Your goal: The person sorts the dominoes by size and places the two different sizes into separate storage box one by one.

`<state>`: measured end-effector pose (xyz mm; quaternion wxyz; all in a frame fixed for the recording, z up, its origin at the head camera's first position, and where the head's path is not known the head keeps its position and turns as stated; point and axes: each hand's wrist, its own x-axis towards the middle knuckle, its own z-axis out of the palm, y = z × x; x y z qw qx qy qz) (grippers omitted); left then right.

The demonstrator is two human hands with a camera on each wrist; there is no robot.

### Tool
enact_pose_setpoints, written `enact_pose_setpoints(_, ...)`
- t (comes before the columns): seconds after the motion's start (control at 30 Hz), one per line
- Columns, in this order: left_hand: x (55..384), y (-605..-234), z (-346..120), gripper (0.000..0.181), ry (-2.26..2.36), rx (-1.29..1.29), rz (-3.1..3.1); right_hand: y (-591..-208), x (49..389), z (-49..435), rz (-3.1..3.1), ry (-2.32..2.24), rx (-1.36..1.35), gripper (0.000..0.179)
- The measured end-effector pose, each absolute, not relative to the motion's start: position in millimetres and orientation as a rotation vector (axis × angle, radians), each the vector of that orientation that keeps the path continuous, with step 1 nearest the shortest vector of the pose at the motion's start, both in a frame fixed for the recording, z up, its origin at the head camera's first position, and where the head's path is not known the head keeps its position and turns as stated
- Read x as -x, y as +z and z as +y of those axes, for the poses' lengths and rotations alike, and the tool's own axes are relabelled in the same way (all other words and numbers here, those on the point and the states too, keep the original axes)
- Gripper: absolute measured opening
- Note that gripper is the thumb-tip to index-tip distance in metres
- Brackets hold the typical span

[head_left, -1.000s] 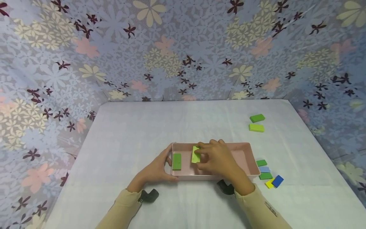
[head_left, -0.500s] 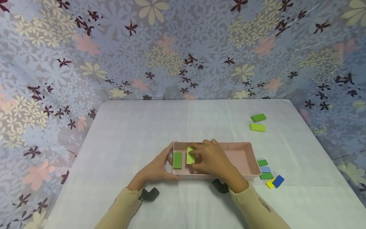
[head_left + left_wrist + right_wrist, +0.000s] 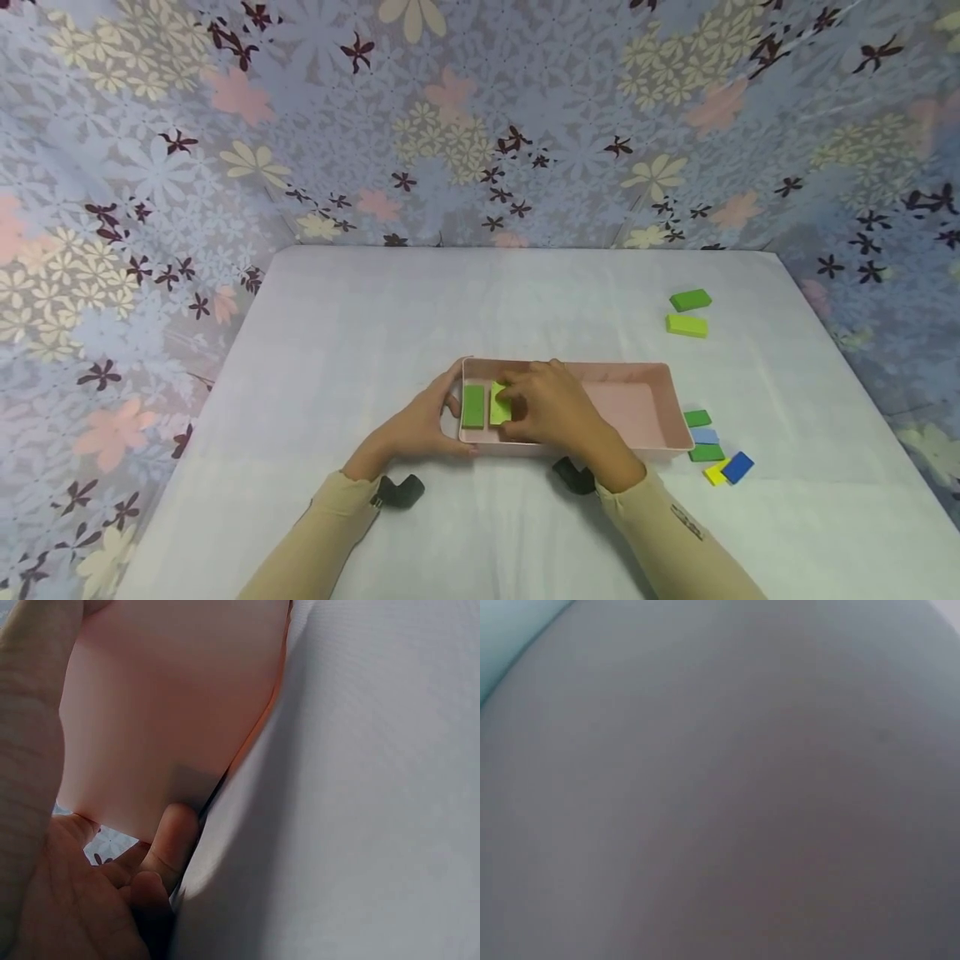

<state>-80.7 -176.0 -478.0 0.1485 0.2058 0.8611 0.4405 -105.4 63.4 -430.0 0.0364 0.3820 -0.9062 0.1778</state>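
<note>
A long pink box (image 3: 626, 412) lies crosswise in front of me. My left hand (image 3: 420, 427) grips its left end, thumb at the near wall and fingers round the far corner. In the left wrist view, fingertips (image 3: 174, 838) press against the box's end wall (image 3: 150, 727). Inside, a green block (image 3: 473, 407) lies flat along the left end. Beside it, my right hand (image 3: 558, 408) reaches into the box and pinches a lime-green block (image 3: 499, 407), partly hidden by the fingers. The right wrist view is a grey blur with no hand visible.
Right of the box lie small green, light blue (image 3: 705, 436), yellow (image 3: 716, 472) and dark blue (image 3: 738, 467) pieces. Farther back are a green block (image 3: 691, 300) and a lime block (image 3: 687, 325). White cloth (image 3: 360, 333) covers the table; a floral backdrop rises behind.
My right hand has moved left and lower inside the box, carrying the lime-green block close to the green one. My left hand keeps its grip. The head view has shifted slightly.
</note>
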Motion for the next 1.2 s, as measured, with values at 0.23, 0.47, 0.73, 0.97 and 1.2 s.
enact_pose_setpoints(0.23, 82, -480, -175, 0.127, 1.268, -0.603, 2.472, -431, 106, 59, -2.766, 0.548, -1.221, 0.028)
enact_pose_setpoints(0.47, 81, -479, -176, 0.128, 1.264, -0.578, 2.458, -434, 109, 56, -2.788, 0.532, -1.227, 0.032)
enact_pose_setpoints(0.73, 79, -481, -175, 0.128, 1.266, -0.571, 2.469, -436, 109, 53, -2.8, 0.513, -1.241, 0.03)
enact_pose_setpoints(0.97, 78, -481, -176, 0.129, 1.257, -0.575, 2.48, -437, 107, 50, -2.837, 0.551, -1.209, 0.025)
enact_pose_setpoints(1.2, 80, -483, -176, 0.128, 1.272, -0.595, 2.47, -438, 110, 51, -2.795, 0.534, -1.256, 0.029)
